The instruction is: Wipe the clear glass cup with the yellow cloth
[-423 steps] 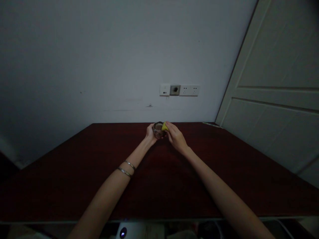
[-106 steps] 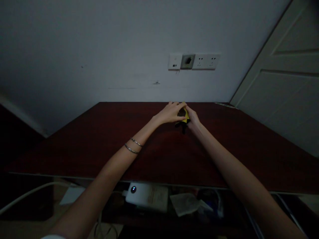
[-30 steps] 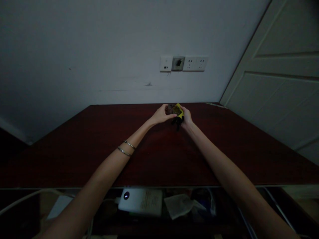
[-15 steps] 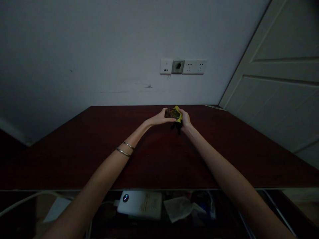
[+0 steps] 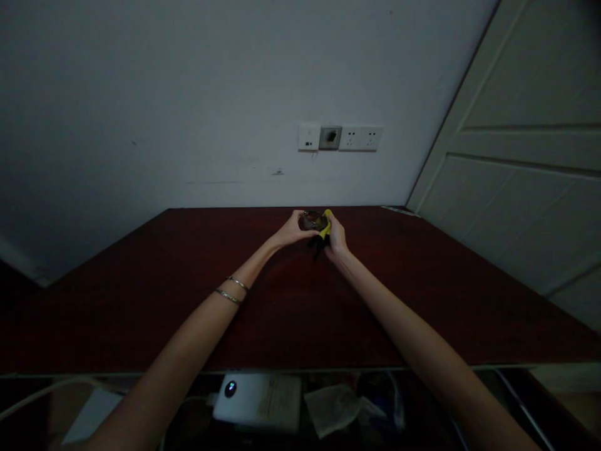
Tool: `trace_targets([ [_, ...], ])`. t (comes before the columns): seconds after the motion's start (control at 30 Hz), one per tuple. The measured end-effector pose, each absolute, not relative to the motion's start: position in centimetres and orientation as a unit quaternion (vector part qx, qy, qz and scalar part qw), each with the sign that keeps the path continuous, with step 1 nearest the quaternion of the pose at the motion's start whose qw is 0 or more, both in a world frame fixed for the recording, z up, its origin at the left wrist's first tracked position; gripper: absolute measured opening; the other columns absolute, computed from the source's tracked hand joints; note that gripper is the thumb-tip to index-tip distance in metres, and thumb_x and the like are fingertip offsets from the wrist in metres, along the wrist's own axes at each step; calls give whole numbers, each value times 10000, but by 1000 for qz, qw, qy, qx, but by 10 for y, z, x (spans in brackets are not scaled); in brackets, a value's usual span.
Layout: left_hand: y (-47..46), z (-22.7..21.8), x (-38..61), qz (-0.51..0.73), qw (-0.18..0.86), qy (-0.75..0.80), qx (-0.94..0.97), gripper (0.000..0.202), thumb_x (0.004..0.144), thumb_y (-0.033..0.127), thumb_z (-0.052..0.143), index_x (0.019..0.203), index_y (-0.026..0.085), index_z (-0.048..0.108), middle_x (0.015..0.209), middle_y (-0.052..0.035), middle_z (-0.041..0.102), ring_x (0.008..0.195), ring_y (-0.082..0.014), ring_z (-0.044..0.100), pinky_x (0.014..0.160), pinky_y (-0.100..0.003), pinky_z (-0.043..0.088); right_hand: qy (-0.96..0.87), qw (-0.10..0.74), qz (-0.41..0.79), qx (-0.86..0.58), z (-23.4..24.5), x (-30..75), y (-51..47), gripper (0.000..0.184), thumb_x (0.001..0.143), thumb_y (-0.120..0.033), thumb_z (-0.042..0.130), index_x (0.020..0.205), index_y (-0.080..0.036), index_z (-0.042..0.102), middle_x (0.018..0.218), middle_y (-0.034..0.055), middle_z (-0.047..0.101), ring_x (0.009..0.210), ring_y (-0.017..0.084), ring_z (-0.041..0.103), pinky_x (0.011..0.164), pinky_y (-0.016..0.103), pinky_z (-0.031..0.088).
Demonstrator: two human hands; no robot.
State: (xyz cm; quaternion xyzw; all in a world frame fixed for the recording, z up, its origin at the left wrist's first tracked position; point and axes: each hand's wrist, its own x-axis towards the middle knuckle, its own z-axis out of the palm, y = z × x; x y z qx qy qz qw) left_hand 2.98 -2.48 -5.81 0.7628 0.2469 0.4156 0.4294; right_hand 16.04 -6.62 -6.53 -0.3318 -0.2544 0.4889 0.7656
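Observation:
Both my arms reach out over a dark red table (image 5: 188, 294) in dim light. My left hand (image 5: 291, 229) is closed around a small round glass dish (image 5: 311, 220), held just above the tabletop. My right hand (image 5: 336, 240) is closed on a yellow cloth (image 5: 325, 225) pressed against the dish's right side. A dark bit of the cloth hangs below the hands. Two thin bangles (image 5: 232, 290) sit on my left wrist.
A white wall with a row of sockets (image 5: 340, 138) stands behind the table. A pale panelled door (image 5: 521, 188) is at the right. Below the near table edge lie a white device with a lit dot (image 5: 256, 399), crumpled paper (image 5: 335, 407) and a white cable (image 5: 42, 398).
The dish has turned a little in my left hand and the yellow cloth has shifted along its right side. Both hands stay together at the same spot; the camera tilted slightly.

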Motion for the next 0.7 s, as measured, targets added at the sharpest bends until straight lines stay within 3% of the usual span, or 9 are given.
trace_targets([
  [0.13, -29, -56, 28, 399, 457, 252, 754, 838, 548, 272, 815, 1233, 96, 366, 1241, -208, 512, 1136, -284, 523, 1022, -485, 356, -252, 758, 501, -333, -70, 159, -65, 129, 797, -310, 566, 785, -198, 629, 704, -30, 668, 651, 117, 598, 627, 226, 472],
  [0.37, -37, -40, 16, 330, 506, 228, 764, 580, 650, 259, 752, 1167, 116, 529, 1164, -136, 600, 1085, -256, 556, 1011, -483, 375, -259, 728, 529, -351, -68, 168, -65, 157, 773, -329, 618, 725, -180, 625, 608, -9, 642, 527, 131, 562, 519, 254, 456],
  [0.57, -39, -47, 18, 368, 519, 222, 739, 627, 556, 202, 817, 1102, 111, 523, 1170, -153, 585, 1099, -257, 555, 1026, -469, 365, -278, 716, 529, -361, -65, 169, -65, 210, 844, -338, 571, 797, -141, 624, 680, -1, 648, 559, 104, 572, 557, 251, 469],
  [0.7, -42, -58, 15, 407, 527, 235, 708, 670, 553, 222, 826, 1111, 119, 469, 1177, -159, 568, 1096, -254, 560, 1016, -465, 376, -292, 739, 487, -362, -73, 158, -63, 207, 795, -370, 577, 813, -171, 630, 667, -22, 648, 591, 128, 585, 579, 255, 462],
])
